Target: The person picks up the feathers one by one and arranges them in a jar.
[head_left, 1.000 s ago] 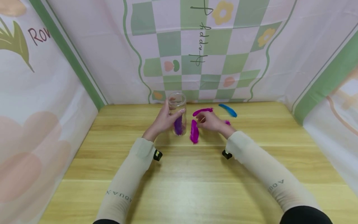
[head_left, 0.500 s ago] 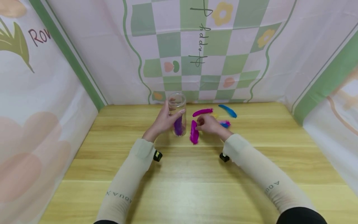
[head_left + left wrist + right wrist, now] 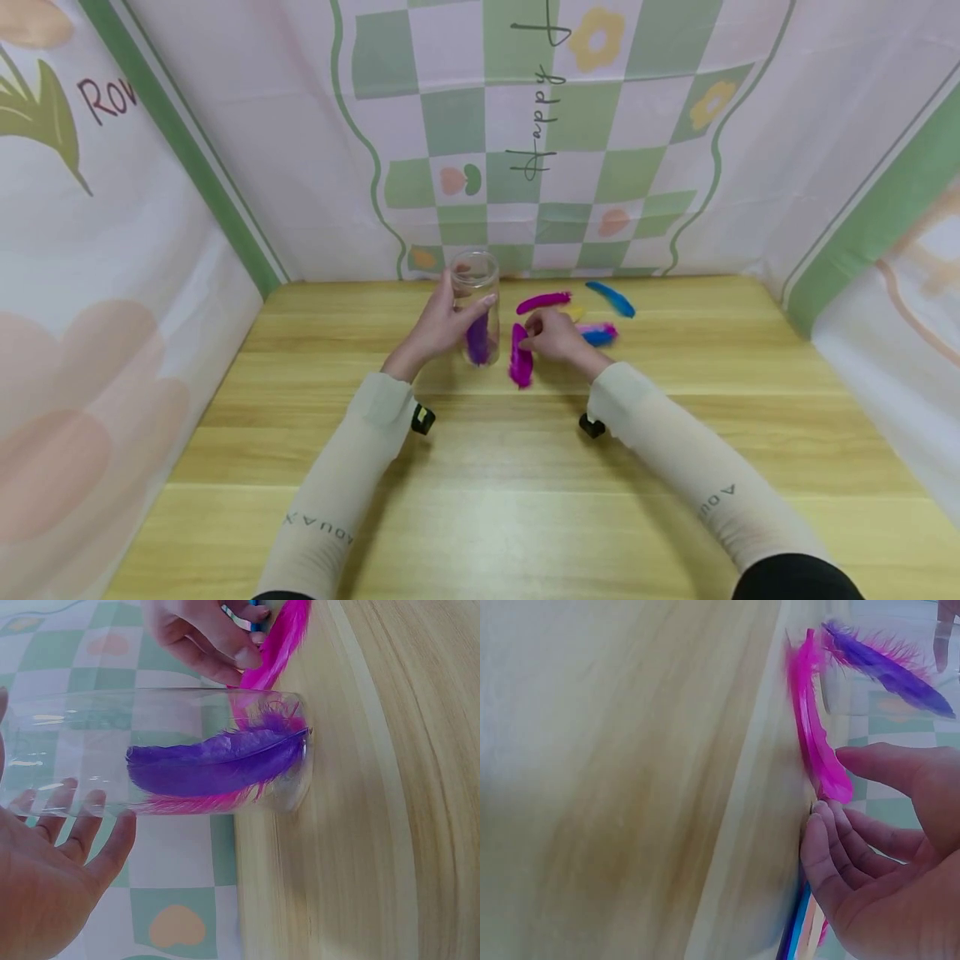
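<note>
My left hand (image 3: 438, 329) grips a clear glass jar (image 3: 476, 279) that stands upright near the back of the table. Inside it lean a purple feather (image 3: 217, 761) and a pink one (image 3: 191, 802) behind. To the jar's right, a magenta feather (image 3: 521, 362) lies on the wood. My right hand (image 3: 558, 335) is at that feather's far end. In the right wrist view, the thumb (image 3: 862, 759) is at the feather's edge, and the other fingertips lie just beyond its tip, with a gap between. The fingers are bent but not closed on it.
Another magenta feather (image 3: 543, 302) lies behind my right hand, and a blue feather (image 3: 611, 298) sits farther right. By the wrist are a blue-and-pink pair (image 3: 600, 335) and a partly hidden yellow feather (image 3: 574, 312). A patterned cloth (image 3: 510, 183) hangs along the table's back edge.
My right hand has shifted slightly left and toward me, closer to the near magenta feather, uncovering the yellow and blue feathers behind it. The left hand and jar have stayed in place.
</note>
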Motion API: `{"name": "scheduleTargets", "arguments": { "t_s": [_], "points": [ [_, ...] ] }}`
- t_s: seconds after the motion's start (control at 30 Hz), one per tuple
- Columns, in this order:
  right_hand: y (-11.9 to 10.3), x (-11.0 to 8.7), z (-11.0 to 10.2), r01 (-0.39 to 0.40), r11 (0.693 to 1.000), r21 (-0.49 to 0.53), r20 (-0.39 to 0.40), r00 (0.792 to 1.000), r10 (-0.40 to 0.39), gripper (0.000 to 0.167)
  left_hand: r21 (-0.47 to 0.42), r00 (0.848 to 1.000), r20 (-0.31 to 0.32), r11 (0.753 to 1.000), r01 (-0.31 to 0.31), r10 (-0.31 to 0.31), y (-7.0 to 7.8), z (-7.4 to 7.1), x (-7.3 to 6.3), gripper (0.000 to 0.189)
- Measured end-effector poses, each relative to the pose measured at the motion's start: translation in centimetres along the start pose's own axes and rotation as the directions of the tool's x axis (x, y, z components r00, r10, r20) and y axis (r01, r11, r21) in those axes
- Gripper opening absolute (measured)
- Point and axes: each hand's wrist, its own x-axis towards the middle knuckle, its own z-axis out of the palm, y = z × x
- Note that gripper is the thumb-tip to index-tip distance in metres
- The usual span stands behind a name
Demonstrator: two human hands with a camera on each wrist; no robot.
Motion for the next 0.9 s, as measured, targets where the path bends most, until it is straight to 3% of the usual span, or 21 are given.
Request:
{"name": "scheduleTargets", "arguments": {
  "t_s": [0.3,0.6,0.9],
  "points": [
    [0.1,0.0,0.4,-0.007,0.999,0.040,-0.005,1.000,0.007,0.030,0.001,1.000,-0.005,1.000,-0.015,0.015,-0.1,0.0,0.0,0.073],
    [-0.1,-0.4,-0.2,0.006,0.990,0.142,0.025,1.000,-0.010,0.022,-0.002,1.000,-0.002,1.000,-0.015,0.015,0.0,0.0,0.0,0.072],
    [0.2,-0.7,-1.2,-0.018,0.948,0.317,0.069,0.998,-0.004,0.024,0.002,1.000,0.004,1.000,-0.012,0.012,0.3,-0.1,-0.1,0.071]
  ]
}}
